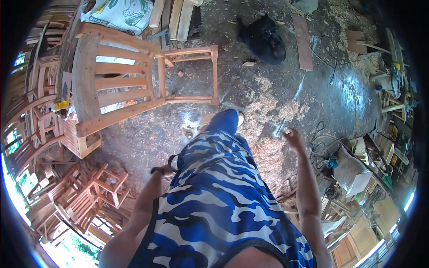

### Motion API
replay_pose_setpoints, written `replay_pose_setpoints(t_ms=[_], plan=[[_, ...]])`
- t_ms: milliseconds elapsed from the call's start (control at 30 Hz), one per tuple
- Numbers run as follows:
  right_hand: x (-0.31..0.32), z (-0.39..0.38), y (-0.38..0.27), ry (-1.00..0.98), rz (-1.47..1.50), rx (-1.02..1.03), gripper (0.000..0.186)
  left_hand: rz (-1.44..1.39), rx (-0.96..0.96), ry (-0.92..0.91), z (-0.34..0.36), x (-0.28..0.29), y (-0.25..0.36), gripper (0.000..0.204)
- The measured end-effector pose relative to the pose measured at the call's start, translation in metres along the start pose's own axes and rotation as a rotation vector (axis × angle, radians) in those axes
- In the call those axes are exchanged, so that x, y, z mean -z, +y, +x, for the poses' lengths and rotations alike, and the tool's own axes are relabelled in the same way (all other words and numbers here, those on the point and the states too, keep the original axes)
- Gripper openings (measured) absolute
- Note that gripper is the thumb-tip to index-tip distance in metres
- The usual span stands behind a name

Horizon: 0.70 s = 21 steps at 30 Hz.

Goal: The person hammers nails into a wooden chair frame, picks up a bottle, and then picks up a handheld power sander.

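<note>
My left hand (167,170) hangs beside my left hip, partly hidden by my blue camouflage-patterned top. Its fingers look closed near a dark, curved thing (172,161), whose kind I cannot make out. A dark band crosses near that wrist. My right hand (293,139) is held out to the right above the floor, fingers curled; whatever it may hold is too small to tell. Ahead and to the left is an unpainted wooden chair (119,82) with a slatted back, apart from both hands. An open wooden frame (190,99) adjoins it.
Wood shavings (263,96) litter the floor. A black dog (264,41) lies curled ahead, near a flat reddish board (302,44). Timber lengths (184,22) and a white sack (117,17) are at the far left. Small wooden chairs (96,192) crowd the left; cables (319,138) and scrap wood the right.
</note>
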State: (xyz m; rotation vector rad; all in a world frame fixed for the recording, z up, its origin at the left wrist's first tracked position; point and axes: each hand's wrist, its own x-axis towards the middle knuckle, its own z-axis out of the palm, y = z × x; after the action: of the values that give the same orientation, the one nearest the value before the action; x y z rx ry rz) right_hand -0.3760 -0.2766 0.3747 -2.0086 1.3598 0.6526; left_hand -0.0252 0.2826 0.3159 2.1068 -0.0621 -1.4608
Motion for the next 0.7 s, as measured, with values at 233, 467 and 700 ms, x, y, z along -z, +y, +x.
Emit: replay_pose_setpoints(t_ms=[233,467,700], plan=[[0.059,0.139,-0.016,0.062,-0.214,0.306,0.056,0.301,-0.684,0.013,0.091,-0.028,0.112,0.029],[0.139,0.233,-0.190,-0.147,0.012,0.452,0.059,-0.166,-0.390,0.196,0.232,0.060,0.114,0.035],[0.194,0.330,-0.110,-0.131,0.559,-0.262,0.021,0.108,-0.376,0.418,0.226,0.083,0.204,0.034]])
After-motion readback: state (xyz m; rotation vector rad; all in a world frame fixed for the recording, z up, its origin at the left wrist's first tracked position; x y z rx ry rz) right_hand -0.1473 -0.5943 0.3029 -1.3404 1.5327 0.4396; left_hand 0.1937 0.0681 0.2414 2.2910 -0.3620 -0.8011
